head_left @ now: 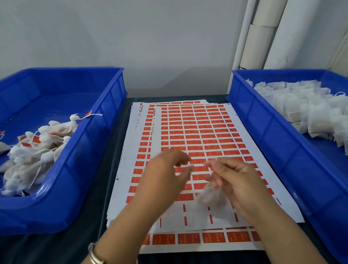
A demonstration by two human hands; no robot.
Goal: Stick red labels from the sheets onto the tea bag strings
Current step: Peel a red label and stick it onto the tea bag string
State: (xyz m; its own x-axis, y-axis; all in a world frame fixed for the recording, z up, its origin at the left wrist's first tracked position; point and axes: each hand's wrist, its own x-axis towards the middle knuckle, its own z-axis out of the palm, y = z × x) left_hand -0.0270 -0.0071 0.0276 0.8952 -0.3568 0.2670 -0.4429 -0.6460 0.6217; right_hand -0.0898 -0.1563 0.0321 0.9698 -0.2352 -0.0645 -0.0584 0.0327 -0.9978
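A stack of white sheets (191, 128) covered in rows of red labels lies in the middle of the dark table. My right hand (240, 185) hovers over the sheets' near part and pinches a blurred white tea bag (210, 195) that hangs below its fingers. My left hand (164, 178) floats just left of it with loosely bent fingers, holding nothing that I can make out. Both hands are motion-blurred. The near rows of the top sheet have their labels peeled off.
A blue tray (99, 141) on the left holds several tea bags with red labels (32, 150). Another blue tray (272, 137) on the right is full of plain white tea bags (311, 109). White pipes (265, 32) stand at the back right against the wall.
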